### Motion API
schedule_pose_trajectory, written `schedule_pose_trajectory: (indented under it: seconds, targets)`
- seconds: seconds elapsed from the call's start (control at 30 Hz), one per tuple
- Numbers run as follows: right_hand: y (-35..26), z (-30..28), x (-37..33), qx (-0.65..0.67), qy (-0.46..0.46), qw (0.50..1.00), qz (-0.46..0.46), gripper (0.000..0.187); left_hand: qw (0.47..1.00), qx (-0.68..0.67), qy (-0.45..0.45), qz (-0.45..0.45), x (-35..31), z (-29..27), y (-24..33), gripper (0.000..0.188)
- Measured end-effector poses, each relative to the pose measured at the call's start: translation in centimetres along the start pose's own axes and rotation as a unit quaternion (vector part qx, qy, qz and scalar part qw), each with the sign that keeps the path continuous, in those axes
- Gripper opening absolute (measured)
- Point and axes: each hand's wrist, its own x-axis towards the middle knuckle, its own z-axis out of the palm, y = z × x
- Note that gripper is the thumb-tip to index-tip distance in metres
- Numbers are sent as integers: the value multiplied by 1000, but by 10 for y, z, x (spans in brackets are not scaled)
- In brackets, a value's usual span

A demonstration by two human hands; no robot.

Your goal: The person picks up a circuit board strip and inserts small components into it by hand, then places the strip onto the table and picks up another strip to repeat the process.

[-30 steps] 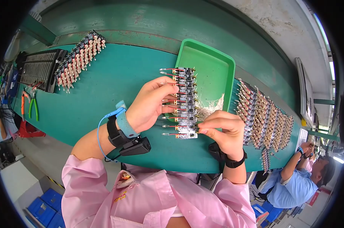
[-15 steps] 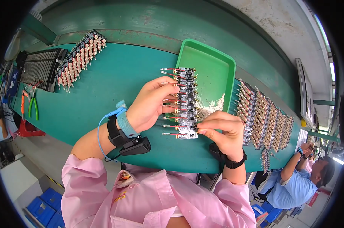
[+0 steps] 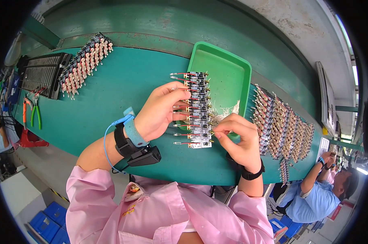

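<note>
My left hand (image 3: pixel 159 110) grips a strip of small circuit boards (image 3: pixel 199 110) by its left edge, thumb on top. The strip stands lengthwise in front of me. Short red wires with clear tips stick out from its left side, and small brass-coloured pins line its right side. At the strip's lower right edge is my right hand (image 3: pixel 241 140), its thumb and index fingertips slightly apart beside a pin. I see nothing between those fingertips. Behind the strip, a green tray (image 3: pixel 249 81) holds a heap of thin white pieces (image 3: pixel 232 110).
Rows of similar board strips (image 3: pixel 283 126) lie on the right of the green mat (image 3: pixel 131 77). Another stack (image 3: pixel 88 63) is at the far left, beside a black slotted rack (image 3: pixel 44 73) and pliers (image 3: pixel 35 114). A person in blue (image 3: pixel 318 199) works at right.
My right fingertips have moved slightly up and away from the strip's lowest pin, and have parted. The strip's upper end has shifted slightly left; my left hand keeps its grip.
</note>
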Motion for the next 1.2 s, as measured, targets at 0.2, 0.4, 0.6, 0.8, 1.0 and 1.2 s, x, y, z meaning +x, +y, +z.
schedule_pose_trajectory:
  seconds: [0.2,0.4,0.6,0.8,1.0,1.2]
  targets:
    - [2,2,-1,8,-11,1000,8,9,1000,26,2,-16,-1,1,0,9]
    - [0,1,0,4,-8,1000,9,9,999,37,1,-19,-2,2,-1,10]
    - [12,1,1,-113,46,992,29,11,999,31,7,2,0,-1,-1,11]
    - [21,7,1,-317,52,947,7,13,998,49,32,8,0,-1,1,12]
    - [23,9,0,-305,49,951,9,10,996,74,51,-9,-2,1,4,12]
    - [22,7,-1,-238,65,969,-8,8,998,42,36,-15,0,-1,2,13]
